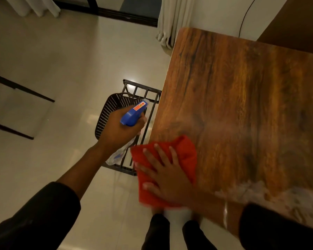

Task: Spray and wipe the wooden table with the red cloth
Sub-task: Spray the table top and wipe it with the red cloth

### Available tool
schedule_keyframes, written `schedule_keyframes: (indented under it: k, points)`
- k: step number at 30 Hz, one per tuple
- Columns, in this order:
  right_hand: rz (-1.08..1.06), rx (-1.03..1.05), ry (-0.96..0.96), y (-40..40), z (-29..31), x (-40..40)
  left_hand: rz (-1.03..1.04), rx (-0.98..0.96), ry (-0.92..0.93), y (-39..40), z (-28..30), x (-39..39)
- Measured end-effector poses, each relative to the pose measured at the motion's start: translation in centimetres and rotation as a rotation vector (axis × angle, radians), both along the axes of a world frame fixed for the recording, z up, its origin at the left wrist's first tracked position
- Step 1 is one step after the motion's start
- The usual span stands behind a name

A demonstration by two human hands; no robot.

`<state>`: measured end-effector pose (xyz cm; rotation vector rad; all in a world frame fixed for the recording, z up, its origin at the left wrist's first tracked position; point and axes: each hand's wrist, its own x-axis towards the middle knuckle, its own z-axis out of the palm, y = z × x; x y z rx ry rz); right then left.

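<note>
Fingers: right hand (167, 179) spread flat on red cloth (183, 150) | left hand (119, 130) grips spray bottle (134, 112), nozzle toward wooden table (242, 105)

Pale tiled floor (65, 56), white curtains (172, 20), black basket (108, 112)

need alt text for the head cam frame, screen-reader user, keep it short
Seen from above, a person's right hand presses flat on a red cloth at the near left edge of a wooden table, while the left hand grips a blue-topped spray bottle beside the table. Whitish spray residue marks the near edge; a dark basket stands on the floor below.
</note>
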<state>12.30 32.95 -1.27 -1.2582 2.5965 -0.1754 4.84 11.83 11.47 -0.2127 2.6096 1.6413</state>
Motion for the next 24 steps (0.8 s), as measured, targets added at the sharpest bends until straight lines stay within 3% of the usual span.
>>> schedule_keyframes:
  k: [2, 4, 7, 11, 13, 16, 19, 21, 24]
  points:
    - [0.126, 0.033, 0.012, 1.6, 0.0, 2.9, -0.007, -0.008, 0.007, 0.1, 0.2, 0.2]
    - [0.168, 0.024, 0.024, 2.0, 0.0, 0.5, -0.025, -0.028, 0.004, 0.3, 0.3, 0.5]
    - [-0.009, -0.013, 0.013, 0.5, -0.7, -7.5, -0.042, -0.046, -0.014, 0.6, 0.3, 1.2]
    - [-0.344, 0.103, 0.044, -1.3, -0.9, -13.6, -0.018, -0.078, -0.087, 1.0, 0.2, 2.8]
    - [-0.407, 0.103, 0.093, -2.0, -0.7, -11.2, -0.001, -0.067, -0.123, 1.4, 0.6, 3.5]
    - [-0.33, 0.128, 0.137, -1.3, -1.1, -3.9, -0.012, -0.037, -0.214, 2.2, 1.4, 3.8]
    - [-0.34, 0.038, 0.16, 2.3, -1.3, 2.2, -0.066, -0.038, -0.271, 3.5, 3.0, 3.5]
    - [-0.444, 0.016, 0.11, 6.9, -0.2, 2.8, -0.089, -0.022, -0.266, 4.6, 4.0, 3.0]
    - [-0.772, 0.118, 0.112, 15.4, 1.0, 1.3, -0.164, -0.074, -0.216, 6.4, 5.8, 2.0]
